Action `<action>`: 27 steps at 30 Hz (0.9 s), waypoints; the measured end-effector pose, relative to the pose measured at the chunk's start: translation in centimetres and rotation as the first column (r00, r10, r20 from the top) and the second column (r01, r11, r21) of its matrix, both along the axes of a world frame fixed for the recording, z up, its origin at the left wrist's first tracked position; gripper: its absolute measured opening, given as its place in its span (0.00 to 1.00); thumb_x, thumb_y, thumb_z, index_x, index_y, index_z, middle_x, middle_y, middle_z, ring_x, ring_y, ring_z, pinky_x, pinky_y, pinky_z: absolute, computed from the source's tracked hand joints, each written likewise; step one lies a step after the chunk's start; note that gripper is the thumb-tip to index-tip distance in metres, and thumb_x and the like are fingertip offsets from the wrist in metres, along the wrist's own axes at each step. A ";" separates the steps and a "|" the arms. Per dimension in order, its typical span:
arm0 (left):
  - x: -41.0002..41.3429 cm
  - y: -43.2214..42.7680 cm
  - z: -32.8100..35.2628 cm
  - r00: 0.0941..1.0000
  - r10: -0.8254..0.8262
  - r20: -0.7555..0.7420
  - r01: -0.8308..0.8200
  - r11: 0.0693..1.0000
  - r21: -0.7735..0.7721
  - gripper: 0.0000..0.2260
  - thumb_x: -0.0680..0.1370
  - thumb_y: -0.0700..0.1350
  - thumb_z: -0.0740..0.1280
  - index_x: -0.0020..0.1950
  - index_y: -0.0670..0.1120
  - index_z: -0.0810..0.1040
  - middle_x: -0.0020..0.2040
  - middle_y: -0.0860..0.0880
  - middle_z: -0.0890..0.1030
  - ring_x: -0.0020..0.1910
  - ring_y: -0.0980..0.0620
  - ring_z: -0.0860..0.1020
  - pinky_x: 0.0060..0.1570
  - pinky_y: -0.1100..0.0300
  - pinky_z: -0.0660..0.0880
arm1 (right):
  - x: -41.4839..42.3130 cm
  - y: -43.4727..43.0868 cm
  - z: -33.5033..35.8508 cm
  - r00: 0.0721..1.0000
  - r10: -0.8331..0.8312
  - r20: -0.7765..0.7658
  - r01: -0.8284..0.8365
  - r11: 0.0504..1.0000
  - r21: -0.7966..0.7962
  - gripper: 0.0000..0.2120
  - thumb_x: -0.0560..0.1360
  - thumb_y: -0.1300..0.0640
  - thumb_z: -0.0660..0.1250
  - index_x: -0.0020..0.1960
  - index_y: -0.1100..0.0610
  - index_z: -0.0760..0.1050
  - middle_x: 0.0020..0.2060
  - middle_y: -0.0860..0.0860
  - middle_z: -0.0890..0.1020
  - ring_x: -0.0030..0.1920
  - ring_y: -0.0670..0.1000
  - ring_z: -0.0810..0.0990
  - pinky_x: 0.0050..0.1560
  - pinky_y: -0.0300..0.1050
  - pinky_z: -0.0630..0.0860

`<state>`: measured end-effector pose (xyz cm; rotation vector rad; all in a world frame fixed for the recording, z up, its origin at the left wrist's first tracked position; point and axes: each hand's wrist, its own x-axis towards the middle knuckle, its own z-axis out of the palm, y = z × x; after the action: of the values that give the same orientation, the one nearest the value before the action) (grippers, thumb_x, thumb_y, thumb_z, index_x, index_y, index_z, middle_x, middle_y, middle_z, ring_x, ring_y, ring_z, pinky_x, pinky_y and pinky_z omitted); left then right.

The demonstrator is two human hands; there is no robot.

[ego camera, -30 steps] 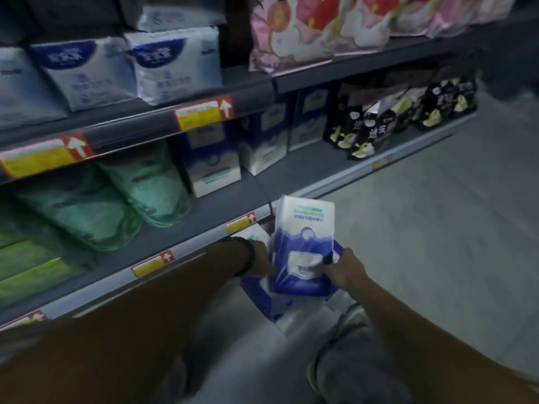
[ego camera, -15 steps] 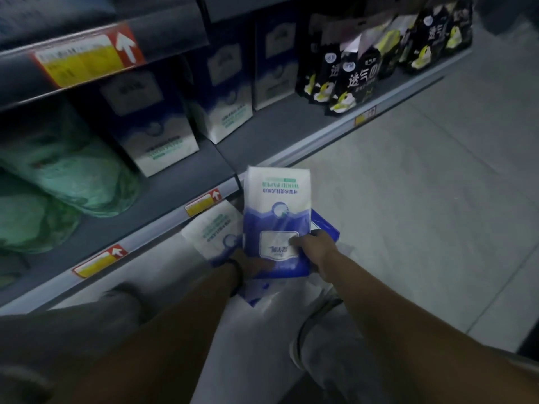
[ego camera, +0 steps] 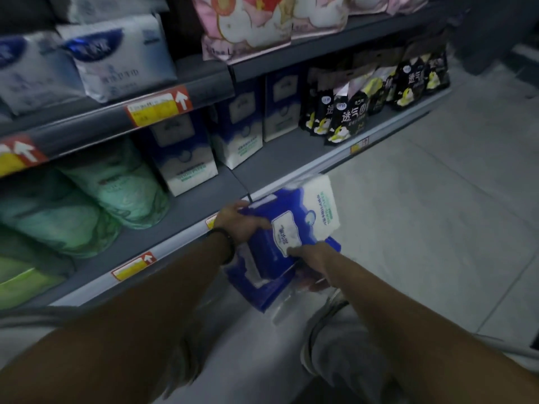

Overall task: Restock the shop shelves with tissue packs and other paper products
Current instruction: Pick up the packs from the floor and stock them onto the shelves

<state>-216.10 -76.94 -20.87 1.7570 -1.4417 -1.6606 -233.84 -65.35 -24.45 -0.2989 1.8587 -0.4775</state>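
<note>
A blue and white tissue pack (ego camera: 303, 217) is held between both hands just in front of the bottom shelf (ego camera: 186, 211), tilted with its white end to the right. My left hand (ego camera: 237, 221) grips its left side. My right hand (ego camera: 312, 263) holds its lower right edge, thumb on the label. Below it lies another blue tissue pack (ego camera: 259, 284) in clear wrap on the floor. Matching blue and white packs (ego camera: 186, 158) stand upright at the back of the bottom shelf.
Green tissue bundles (ego camera: 116, 182) fill the shelf's left part. Black and yellow packets (ego camera: 347, 118) stand at its right. White packs (ego camera: 116, 56) and pink floral packs (ego camera: 248, 21) sit on the upper shelf. Grey tiled floor (ego camera: 437, 214) spreads to the right.
The pack was upright in both hands; now it is tilted sideways and raised toward the shelf edge. My view has swung back up to show the upper shelf.
</note>
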 end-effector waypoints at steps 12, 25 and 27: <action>-0.6 -1.8 11.8 0.863 -0.380 0.332 0.504 0.683 -0.529 0.43 0.56 0.58 0.80 0.70 0.65 0.72 0.65 0.58 0.79 0.60 0.52 0.80 0.61 0.52 0.80 | -5.5 -2.9 12.1 0.530 0.293 -0.796 -0.647 0.747 -0.156 0.47 0.69 0.46 0.83 0.81 0.51 0.63 0.77 0.56 0.68 0.77 0.59 0.68 0.76 0.57 0.71; -2.9 -4.7 14.0 0.850 -0.402 0.340 0.524 0.579 -0.625 0.54 0.57 0.62 0.85 0.78 0.62 0.61 0.75 0.53 0.71 0.73 0.49 0.70 0.70 0.43 0.73 | -7.1 -6.3 11.9 0.840 0.358 -0.407 -0.533 0.687 -0.494 0.39 0.65 0.52 0.88 0.71 0.47 0.73 0.58 0.43 0.85 0.56 0.48 0.87 0.55 0.51 0.86; -1.9 -5.8 12.8 0.870 -0.336 0.361 0.491 0.655 -0.575 0.56 0.55 0.66 0.83 0.78 0.63 0.60 0.76 0.51 0.68 0.75 0.45 0.67 0.71 0.38 0.70 | -7.9 -6.5 11.9 0.894 0.314 -0.319 -0.441 0.743 -0.503 0.38 0.66 0.53 0.87 0.70 0.47 0.73 0.57 0.43 0.85 0.54 0.47 0.87 0.49 0.47 0.85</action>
<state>-218.03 -82.78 -8.02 1.2756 -2.3219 -0.9042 -241.77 -71.82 -12.51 -1.1581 1.7556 -0.7256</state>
